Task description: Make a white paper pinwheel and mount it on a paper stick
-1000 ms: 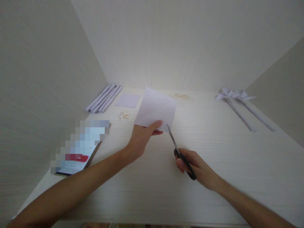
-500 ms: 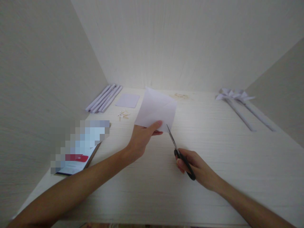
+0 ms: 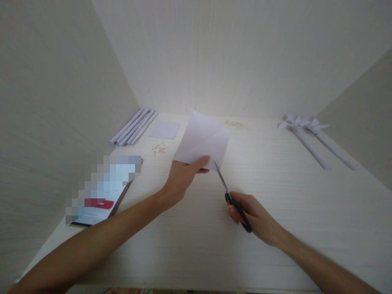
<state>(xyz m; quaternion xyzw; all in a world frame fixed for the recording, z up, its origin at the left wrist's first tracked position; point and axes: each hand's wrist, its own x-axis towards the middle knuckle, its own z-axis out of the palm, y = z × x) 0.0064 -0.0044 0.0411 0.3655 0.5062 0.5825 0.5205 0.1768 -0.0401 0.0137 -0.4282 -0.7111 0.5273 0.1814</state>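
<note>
My left hand [image 3: 183, 175] pinches the lower edge of a white square sheet of paper [image 3: 200, 139], thumb on top and fingers beneath. Faint crease lines run across the sheet, which is held up above the table. In my right hand [image 3: 251, 214] is a pair of scissors [image 3: 228, 192] with black handles. Their blades look closed and point up and left, the tip at the paper's lower right part. Whether the tip touches the paper I cannot tell.
Several rolled paper tubes [image 3: 134, 127], another paper square [image 3: 164, 129] and small sticks [image 3: 159, 148] lie at the back left. Nearer stands a tablet-like screen [image 3: 104, 204], partly blurred. Two paper pinwheels [image 3: 309, 141] on paper tubes lie at right; small tan bits [image 3: 234, 123] lie behind.
The paper in my left hand has tilted slightly, its top moving a little up and right. The scissors and my right hand have hardly moved.
</note>
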